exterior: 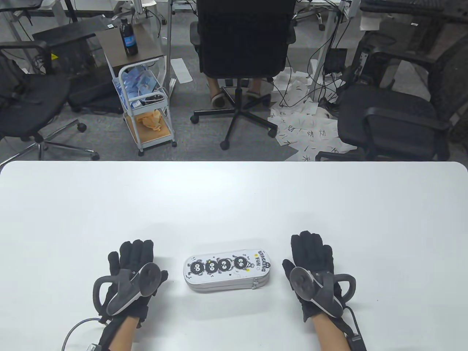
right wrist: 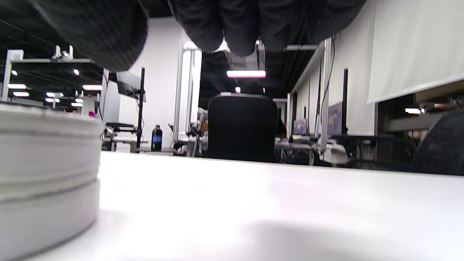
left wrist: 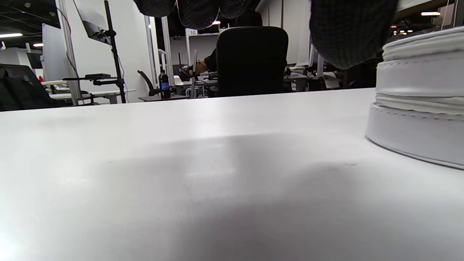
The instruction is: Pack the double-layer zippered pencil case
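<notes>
White oblong fabric pencil case with black cartoon soot-ball print [exterior: 227, 270] lies flat on the white table [exterior: 234, 204], lower centre of the table view, long axis running left-right. Both zip tracks look closed along the near edge; pulls sit at its lower-right end. No pens or other contents visible on the table, so my read is either packing is finished or hasn't begun; can't tell which.

Left hand [exterior: 133, 272] lower left, right hand [exterior: 314, 272] lower right, both palm-down on the table, fingers straight and flat, holding nothing. Each sits just beside one end of the case, not touching it. Looks like a neutral rest pose flanking the work, placed so either hand can reach an end.

Wrist views agree: the case's stacked white layers at frame right in the left view [left wrist: 420, 98], frame left in the right view [right wrist: 47, 174], gloved fingertips [right wrist: 232, 25] hanging at top.
</notes>
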A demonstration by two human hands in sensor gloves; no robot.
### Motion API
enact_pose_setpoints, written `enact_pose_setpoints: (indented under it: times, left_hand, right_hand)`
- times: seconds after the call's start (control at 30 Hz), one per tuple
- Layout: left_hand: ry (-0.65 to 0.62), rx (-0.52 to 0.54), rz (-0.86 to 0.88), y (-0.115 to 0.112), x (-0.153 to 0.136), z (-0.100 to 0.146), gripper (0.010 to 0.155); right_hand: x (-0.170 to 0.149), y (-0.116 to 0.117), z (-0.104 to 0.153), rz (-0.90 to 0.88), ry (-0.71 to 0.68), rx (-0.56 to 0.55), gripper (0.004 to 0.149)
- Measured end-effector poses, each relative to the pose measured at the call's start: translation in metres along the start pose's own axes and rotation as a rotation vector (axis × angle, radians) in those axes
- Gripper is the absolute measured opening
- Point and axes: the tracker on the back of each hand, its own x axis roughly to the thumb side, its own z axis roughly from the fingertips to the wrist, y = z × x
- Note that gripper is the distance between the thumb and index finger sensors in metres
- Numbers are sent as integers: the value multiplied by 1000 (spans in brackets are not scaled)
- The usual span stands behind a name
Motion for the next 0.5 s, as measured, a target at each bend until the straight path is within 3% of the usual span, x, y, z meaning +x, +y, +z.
enact_pose_setpoints:
  times: [0.2, 0.5]
  left_hand:
    - [-35, -25, -1, -3, 1, -3, 95]
    - [-50, -45, 13, -5, 2, -6, 95]
  right_hand:
    - [-8, 15, -2, -11, 17, 134, 78]
    - [-12, 17, -3, -18, 27, 165, 78]
